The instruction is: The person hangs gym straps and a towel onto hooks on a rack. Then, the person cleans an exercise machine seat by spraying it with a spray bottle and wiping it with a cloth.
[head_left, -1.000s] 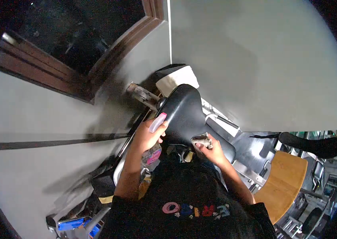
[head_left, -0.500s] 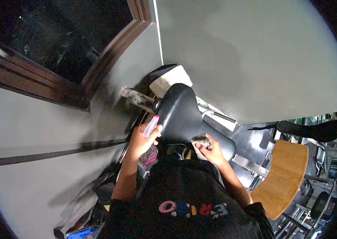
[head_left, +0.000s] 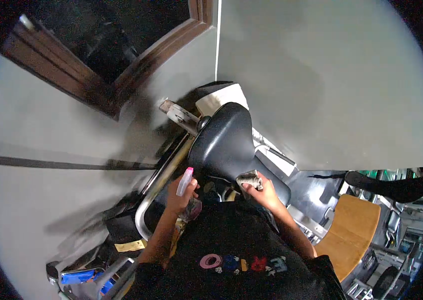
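Note:
My left hand is closed around the neck of a spray bottle with a whitish head and pink nozzle tip. The bottle's clear lower part hangs below the fingers, partly hidden. A folded, greyish cloth is pinched in my right hand, near the lower edge of the black padded seat. Whether the cloth touches the padding I cannot tell. The seat's smooth pad lies just beyond both hands, with a second dark pad to its right.
A silver frame tube curves at the left by the wall. Behind the seat stands a white box-like object. To the right are a tan wooden board and metal gym equipment. A dark-framed window is at upper left.
The view has shifted, showing more frame tubing at the left. The spray bottle and my left hand sit lower, apart from the seat pad's left edge. Both hands keep their holds.

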Tool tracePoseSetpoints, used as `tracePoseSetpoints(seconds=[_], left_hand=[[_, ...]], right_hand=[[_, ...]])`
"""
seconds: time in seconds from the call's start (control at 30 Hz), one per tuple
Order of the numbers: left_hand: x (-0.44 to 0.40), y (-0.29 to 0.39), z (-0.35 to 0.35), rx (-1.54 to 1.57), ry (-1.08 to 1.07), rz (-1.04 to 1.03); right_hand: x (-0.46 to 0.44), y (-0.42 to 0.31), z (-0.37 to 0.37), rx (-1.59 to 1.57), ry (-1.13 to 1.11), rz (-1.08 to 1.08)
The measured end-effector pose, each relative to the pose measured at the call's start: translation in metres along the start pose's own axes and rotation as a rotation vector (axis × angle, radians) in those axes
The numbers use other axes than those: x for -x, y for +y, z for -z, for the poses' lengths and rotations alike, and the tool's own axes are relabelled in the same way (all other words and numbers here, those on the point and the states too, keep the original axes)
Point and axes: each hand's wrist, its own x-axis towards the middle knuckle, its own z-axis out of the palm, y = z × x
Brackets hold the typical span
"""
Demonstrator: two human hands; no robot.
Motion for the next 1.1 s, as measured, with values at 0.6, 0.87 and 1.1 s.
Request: tracePoseSetpoints(seconds=[0.6,0.87,1.1], left_hand=[[0.057,-0.074,-0.086,0.295,0.373,-0.063],[0.091,-0.041,-0.109,0.529,0.462,-0.033],[0.083,-0.031,-0.078,0.335,0.472,-0.054]], right_hand=[[-0.003,0.061,0.070,-0.105,-0.236,0.079],[-0.049,0.009,0.045,-0.050,-0.250,0.287],[-0.077,-0.045,0.020,0.233,-0.105,0.522]])
